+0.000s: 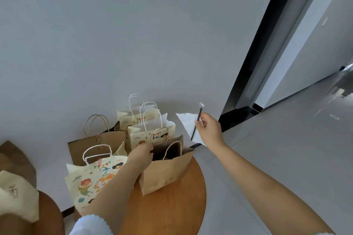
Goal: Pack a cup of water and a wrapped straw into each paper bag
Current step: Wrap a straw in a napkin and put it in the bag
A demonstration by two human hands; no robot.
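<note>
Right hand (209, 129), right of centre: pinches wrapped straw (196, 123), held upright above brown paper bag (166, 170). Left hand (142, 153): fingers curled over bag's open rim. Bag stands on round wooden table (172, 206), lower centre.

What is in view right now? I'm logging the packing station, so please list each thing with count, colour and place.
Plain paper bags: two, brown; one open on the table, one behind, by the wall.
Printed paper bags: three, cream with cartoon prints; one at the table's left, two behind the open bag.
Round table: one, orange-brown wood, bottom centre.
Wrapped straw: one, dark in clear wrap, held up right of the bags.
White paper: one sheet, behind the straw.
Blurred bags: brown and cream, far left.
Left hand: at the open bag's rim.
Right hand: pinches the straw.
</note>
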